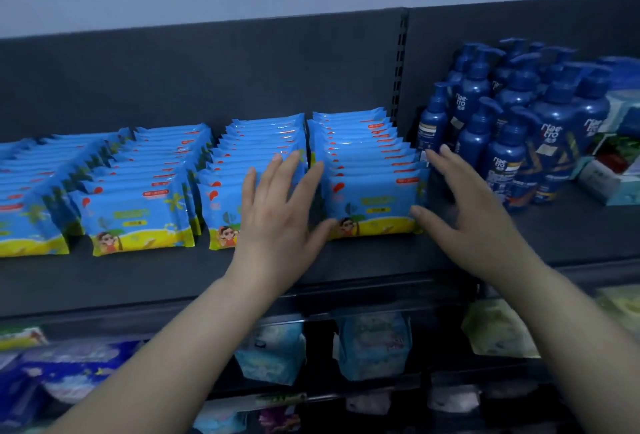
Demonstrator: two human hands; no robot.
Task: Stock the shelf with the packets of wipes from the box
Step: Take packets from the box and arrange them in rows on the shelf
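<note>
Several rows of blue and yellow wipes packets stand on the dark shelf. The rightmost row lies between my two hands. My left hand has straight, spread fingers against that row's left side, partly covering the neighbouring row. My right hand is spread at the row's right side, thumb touching the front packet's lower right corner. Neither hand grips a packet. The box is out of view.
Blue pump bottles stand close to the right of my right hand. Boxed goods sit at the far right. Two more rows of wipes fill the shelf to the left. Bagged products hang below the shelf.
</note>
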